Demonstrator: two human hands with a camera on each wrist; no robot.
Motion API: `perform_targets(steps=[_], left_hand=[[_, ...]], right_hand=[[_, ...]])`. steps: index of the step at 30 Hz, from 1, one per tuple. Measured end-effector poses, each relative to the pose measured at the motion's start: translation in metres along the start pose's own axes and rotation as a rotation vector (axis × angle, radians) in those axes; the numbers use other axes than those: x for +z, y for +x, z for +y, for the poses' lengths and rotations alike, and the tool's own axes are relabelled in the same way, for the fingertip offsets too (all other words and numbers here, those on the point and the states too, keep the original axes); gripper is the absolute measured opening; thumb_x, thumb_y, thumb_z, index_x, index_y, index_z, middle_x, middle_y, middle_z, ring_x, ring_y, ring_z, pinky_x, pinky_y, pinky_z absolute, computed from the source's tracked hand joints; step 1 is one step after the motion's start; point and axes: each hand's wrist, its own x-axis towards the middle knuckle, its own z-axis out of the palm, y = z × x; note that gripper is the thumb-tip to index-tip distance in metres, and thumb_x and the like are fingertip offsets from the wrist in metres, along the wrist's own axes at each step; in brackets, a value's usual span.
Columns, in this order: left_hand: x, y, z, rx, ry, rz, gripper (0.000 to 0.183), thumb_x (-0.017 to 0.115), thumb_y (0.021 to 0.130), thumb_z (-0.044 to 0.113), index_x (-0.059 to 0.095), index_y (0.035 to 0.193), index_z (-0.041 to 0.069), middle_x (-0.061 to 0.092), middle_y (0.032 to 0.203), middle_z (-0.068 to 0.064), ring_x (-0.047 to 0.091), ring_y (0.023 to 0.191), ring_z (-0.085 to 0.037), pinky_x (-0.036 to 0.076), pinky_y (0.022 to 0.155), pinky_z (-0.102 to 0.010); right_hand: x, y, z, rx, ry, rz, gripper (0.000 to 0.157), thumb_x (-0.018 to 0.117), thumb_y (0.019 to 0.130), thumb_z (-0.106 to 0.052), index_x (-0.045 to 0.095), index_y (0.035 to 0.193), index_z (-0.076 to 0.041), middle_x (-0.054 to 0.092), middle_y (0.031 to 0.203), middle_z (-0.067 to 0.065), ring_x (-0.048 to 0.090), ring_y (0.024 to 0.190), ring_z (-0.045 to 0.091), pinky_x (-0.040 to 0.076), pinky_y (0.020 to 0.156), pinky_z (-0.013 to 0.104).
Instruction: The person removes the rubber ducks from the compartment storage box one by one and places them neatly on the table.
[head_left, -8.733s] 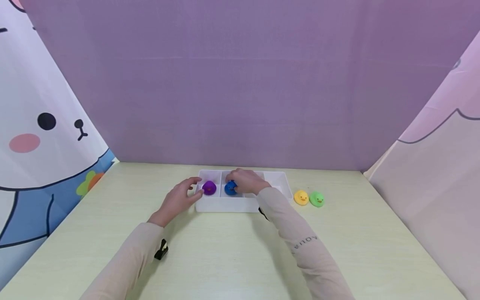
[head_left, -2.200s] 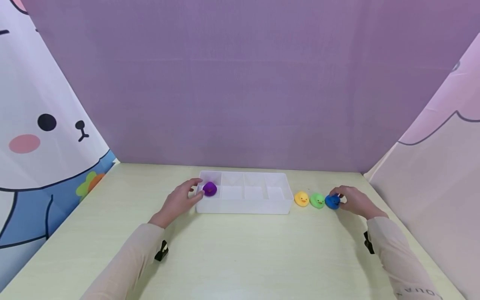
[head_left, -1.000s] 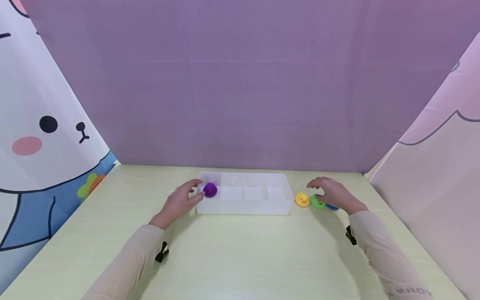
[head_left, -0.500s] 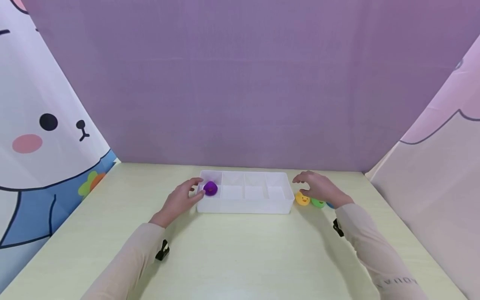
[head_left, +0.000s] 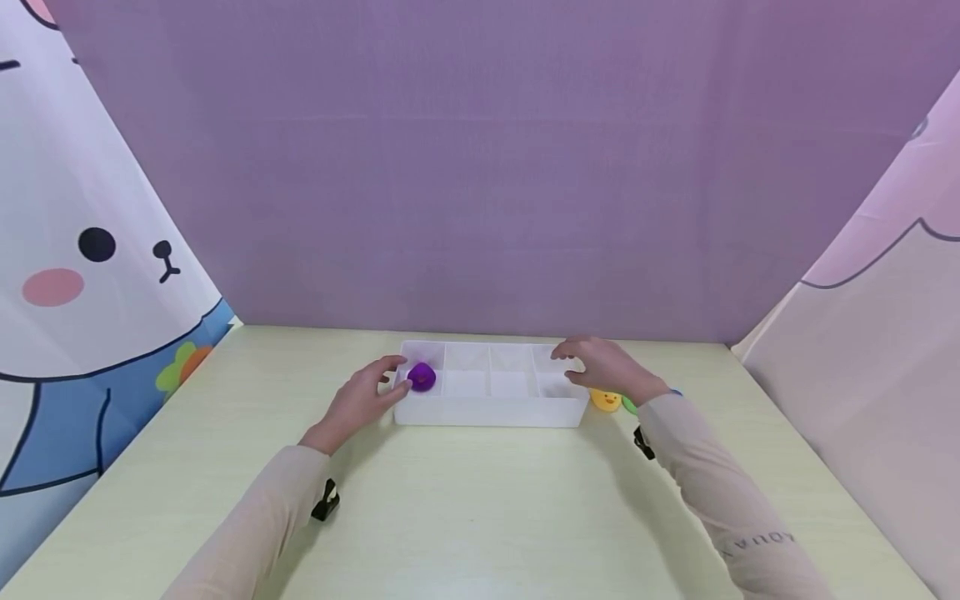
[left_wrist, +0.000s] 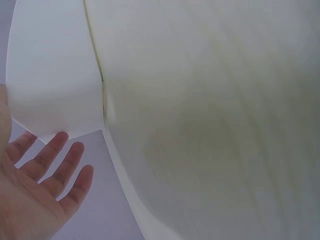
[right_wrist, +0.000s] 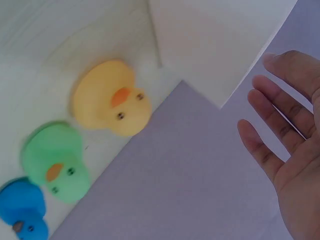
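A white box (head_left: 491,412) with several compartments in a row stands on the table. In its leftmost compartment sits a purple rubber duck (head_left: 422,377). My left hand (head_left: 358,400) rests at the box's left end, fingers loosely extended, with thumb and index fingertip by the rim. Over the rightmost compartment hovers my right hand (head_left: 609,367), its fingers spread and nothing between them. Just right of the box, a yellow rubber duck (right_wrist: 102,97), a green rubber duck (right_wrist: 56,155) and a blue rubber duck (right_wrist: 22,202) stand in a row. In the head view my right arm partly covers them.
The pale wooden table (head_left: 465,508) extends toward me and to both sides. A purple cloth (head_left: 480,183) hangs behind its far edge. Printed curtains (head_left: 97,333) border the left and right.
The blue duck went from the box's second compartment to the table beside the green duck. My right hand let go of it and moved left over the ducks to the box. My left hand stayed.
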Motion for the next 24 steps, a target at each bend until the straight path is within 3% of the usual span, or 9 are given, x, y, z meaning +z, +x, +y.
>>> perform_targets(steps=[15,24], left_hand=[[0.002,0.000,0.001,0.000,-0.005,0.004,0.048,0.055,0.089,0.034,0.046,0.131,0.015,0.053,0.129,-0.015,0.057,0.107,-0.034,0.050,0.081,-0.050],[0.003,0.001,0.001,0.006,-0.011,-0.001,0.048,0.055,0.089,0.033,0.046,0.132,0.013,0.053,0.129,-0.016,0.057,0.107,-0.035,0.050,0.080,-0.050]], right_hand=[[0.008,0.044,-0.036,-0.176,0.031,0.051,0.029,0.066,0.078,-0.003,0.065,0.106,-0.006,0.066,0.106,0.006,0.059,0.097,0.022,0.050,0.083,0.035],[0.014,0.074,-0.059,-0.178,0.032,-0.003,0.030,0.065,0.080,-0.008,0.064,0.110,-0.008,0.065,0.110,0.003,0.060,0.101,0.019,0.049,0.087,0.033]])
